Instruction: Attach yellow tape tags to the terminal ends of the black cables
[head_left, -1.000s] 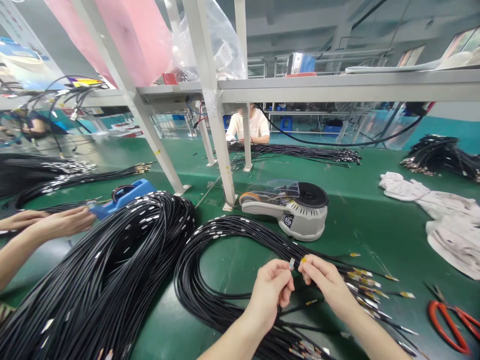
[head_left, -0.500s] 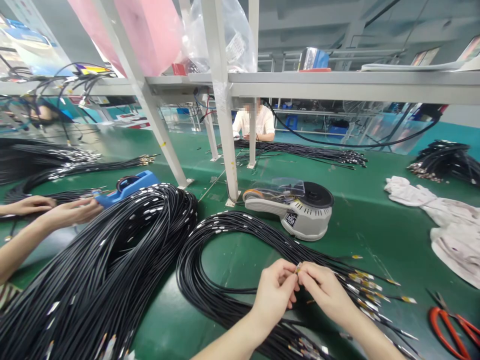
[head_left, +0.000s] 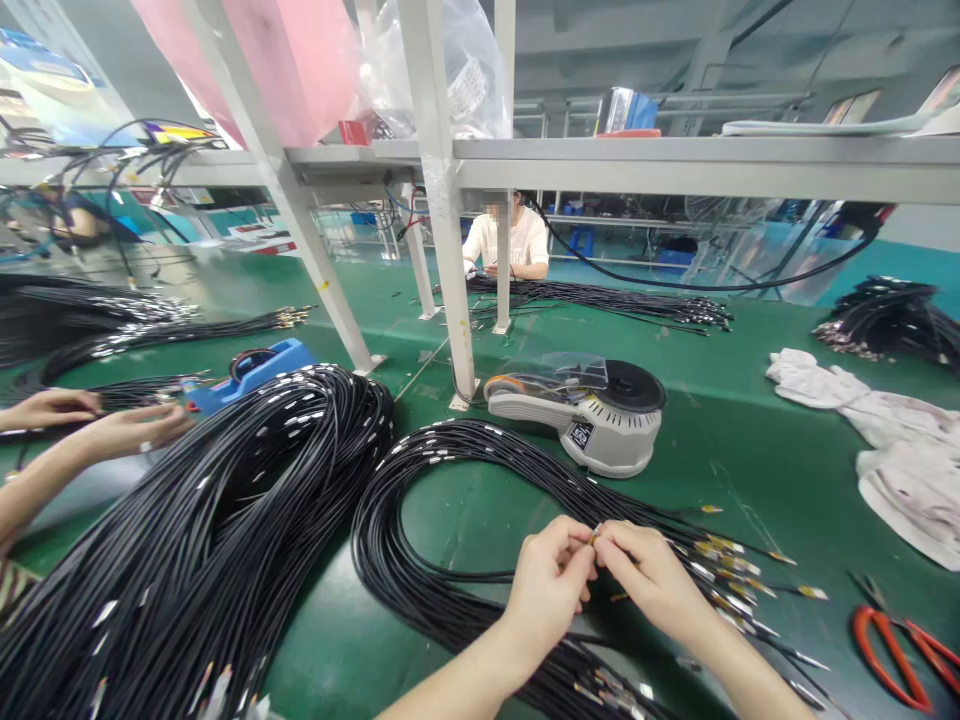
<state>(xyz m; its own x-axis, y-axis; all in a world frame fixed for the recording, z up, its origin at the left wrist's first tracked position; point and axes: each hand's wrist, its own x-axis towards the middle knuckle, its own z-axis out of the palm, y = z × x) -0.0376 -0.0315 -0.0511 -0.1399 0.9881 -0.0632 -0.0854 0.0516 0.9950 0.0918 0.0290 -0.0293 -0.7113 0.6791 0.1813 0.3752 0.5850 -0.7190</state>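
Note:
My left hand [head_left: 551, 585] and my right hand [head_left: 641, 570] meet at the fingertips, both closed in a pinch. Between them is the small metallic end of a cable [head_left: 597, 534], mostly covered by my fingers. Under and around my hands lies a looped bundle of black cables [head_left: 397, 530] with white labels. Its ends fan out to the right, and several carry yellowish wrapped tips [head_left: 739, 565]. Just beyond the bundle sits a grey tape dispenser [head_left: 615, 440] with a black round top.
Red-handled scissors [head_left: 889, 650] lie at the right, near white cloth gloves [head_left: 900, 460]. A large black cable heap [head_left: 225, 520] fills the left, beside a blue tape holder [head_left: 259, 375] and a co-worker's hands [head_left: 127, 430]. Shelf posts [head_left: 450, 230] rise ahead; another person [head_left: 510, 245] sits beyond.
My hands hold nearly the same pinch on the cable end. At the left, the co-worker's hand has drawn slightly back from the blue tape holder.

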